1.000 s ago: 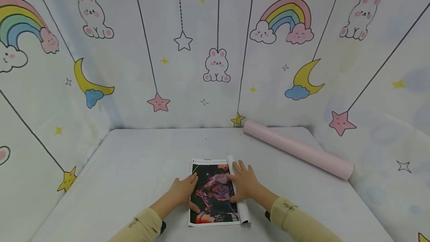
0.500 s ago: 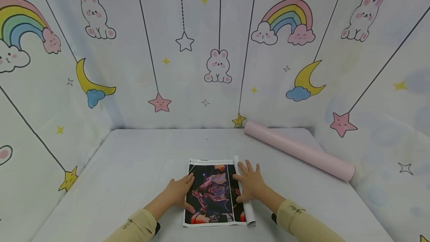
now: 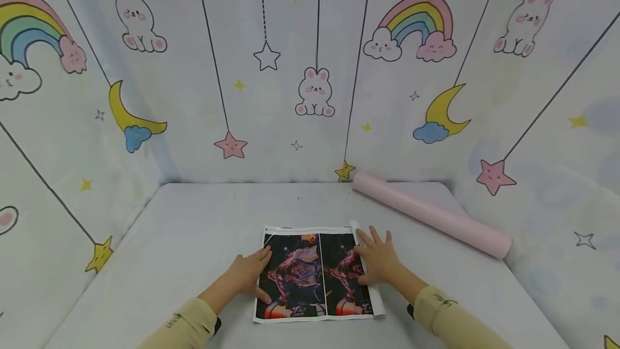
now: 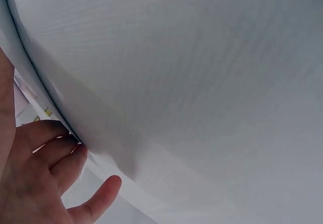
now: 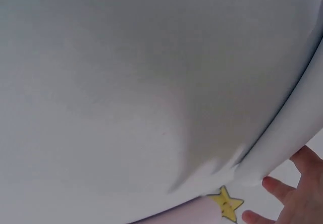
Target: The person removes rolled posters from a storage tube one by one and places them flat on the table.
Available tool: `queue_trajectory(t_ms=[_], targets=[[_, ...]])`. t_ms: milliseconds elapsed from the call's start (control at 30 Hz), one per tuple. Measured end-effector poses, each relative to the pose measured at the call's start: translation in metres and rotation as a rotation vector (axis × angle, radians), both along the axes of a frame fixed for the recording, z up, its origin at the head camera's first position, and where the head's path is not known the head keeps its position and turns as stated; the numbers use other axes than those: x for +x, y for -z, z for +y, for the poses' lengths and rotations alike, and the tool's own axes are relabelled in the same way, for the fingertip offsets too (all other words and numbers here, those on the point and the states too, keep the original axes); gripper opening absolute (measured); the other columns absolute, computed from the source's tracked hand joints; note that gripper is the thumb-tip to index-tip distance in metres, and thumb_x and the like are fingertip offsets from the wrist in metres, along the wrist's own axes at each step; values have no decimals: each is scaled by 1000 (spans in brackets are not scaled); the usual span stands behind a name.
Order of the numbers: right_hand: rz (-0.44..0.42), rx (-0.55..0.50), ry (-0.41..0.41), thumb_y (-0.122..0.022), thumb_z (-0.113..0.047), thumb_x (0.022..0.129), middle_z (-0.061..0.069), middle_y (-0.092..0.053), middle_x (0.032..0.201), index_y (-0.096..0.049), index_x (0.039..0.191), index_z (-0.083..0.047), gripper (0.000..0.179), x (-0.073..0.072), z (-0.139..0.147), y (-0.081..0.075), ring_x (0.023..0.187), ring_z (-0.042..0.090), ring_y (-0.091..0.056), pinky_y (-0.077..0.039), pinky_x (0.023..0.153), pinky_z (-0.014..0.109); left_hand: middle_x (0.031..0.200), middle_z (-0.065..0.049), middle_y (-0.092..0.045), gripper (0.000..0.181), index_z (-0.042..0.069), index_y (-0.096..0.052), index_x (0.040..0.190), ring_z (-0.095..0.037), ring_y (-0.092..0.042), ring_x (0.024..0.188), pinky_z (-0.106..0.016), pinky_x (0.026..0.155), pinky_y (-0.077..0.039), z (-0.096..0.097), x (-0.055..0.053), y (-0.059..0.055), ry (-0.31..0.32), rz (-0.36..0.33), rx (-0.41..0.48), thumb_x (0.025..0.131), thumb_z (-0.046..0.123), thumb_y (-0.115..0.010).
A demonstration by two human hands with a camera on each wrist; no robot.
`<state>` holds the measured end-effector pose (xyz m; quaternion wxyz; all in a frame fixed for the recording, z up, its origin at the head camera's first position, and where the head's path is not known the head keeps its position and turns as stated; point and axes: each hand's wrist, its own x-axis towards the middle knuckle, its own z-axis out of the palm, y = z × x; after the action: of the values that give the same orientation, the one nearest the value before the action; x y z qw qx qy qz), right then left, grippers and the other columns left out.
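A printed paper sheet (image 3: 296,279) lies on the white table, showing two dark, colourful pictures side by side with a white border. Its right end is still wound into a narrow white roll (image 3: 378,301). My left hand (image 3: 244,273) rests with extended fingers on the sheet's left edge; the left wrist view shows its fingertips right at the paper's edge (image 4: 60,118). On the other side my right hand (image 3: 380,257) spreads its fingers over the roll, fingertips at the picture's right margin. In the right wrist view those fingers (image 5: 277,189) touch the white roll from beyond.
A thick pink roll (image 3: 431,214) lies slanted across the back right of the white table (image 3: 194,220). Behind and at both sides stands a white backdrop (image 3: 271,166) printed with rabbits, stars, moons and rainbows.
The right hand has moved right with the roll, and the left hand slightly left with the sheet's left edge. The sheet has unrolled wider, baring a second picture.
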<state>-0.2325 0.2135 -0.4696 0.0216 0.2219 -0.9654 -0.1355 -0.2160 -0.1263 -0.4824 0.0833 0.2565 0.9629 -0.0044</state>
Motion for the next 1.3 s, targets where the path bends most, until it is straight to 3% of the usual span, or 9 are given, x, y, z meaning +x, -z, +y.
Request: queue_trajectory(t_ms=[267, 400, 600, 833, 1300], targets=[[34, -43, -81, -70, -68, 54, 6, -28, 147, -64, 113, -22, 75, -1, 27, -5, 133, 42, -19, -23, 93, 67, 142, -14, -36, 112, -2, -41, 135, -26, -39, 126, -56, 85, -40, -1, -2, -1, -11, -2, 3, 51, 65, -75], [4, -29, -121, -62, -74, 60, 5, -35, 144, -63, 118, -24, 77, -3, 43, -1, 134, 39, -16, -23, 93, 67, 142, -13, -36, 111, -1, -41, 135, -26, -40, 126, -57, 86, -39, -4, -2, -2, -17, -15, 12, 51, 63, -76], [-58, -49, -204, -49, -76, 71, 6, -44, 138, -55, 129, -19, 81, -4, 62, 3, 132, 36, -26, -27, 93, 64, 142, -15, -35, 110, -3, -41, 135, -28, -39, 126, -60, 86, -37, -5, -3, -3, 9, -26, 70, 52, 61, -77], [-157, -154, -224, -51, -65, 78, 11, -38, 141, -42, 138, -13, 79, -2, 71, 10, 130, 40, -27, -29, 92, 63, 142, -14, -35, 110, -2, -41, 135, -28, -39, 127, -60, 86, -37, -8, -4, -2, 2, -19, 81, 52, 59, -79], [-148, -236, -255, -47, -62, 82, 14, -34, 143, -39, 139, -12, 76, -2, 79, 25, 129, 45, -24, -26, 90, 67, 142, -15, -35, 108, -2, -40, 135, -28, -40, 126, -62, 86, -34, -9, 0, -3, 16, 5, 55, 54, 60, -76]])
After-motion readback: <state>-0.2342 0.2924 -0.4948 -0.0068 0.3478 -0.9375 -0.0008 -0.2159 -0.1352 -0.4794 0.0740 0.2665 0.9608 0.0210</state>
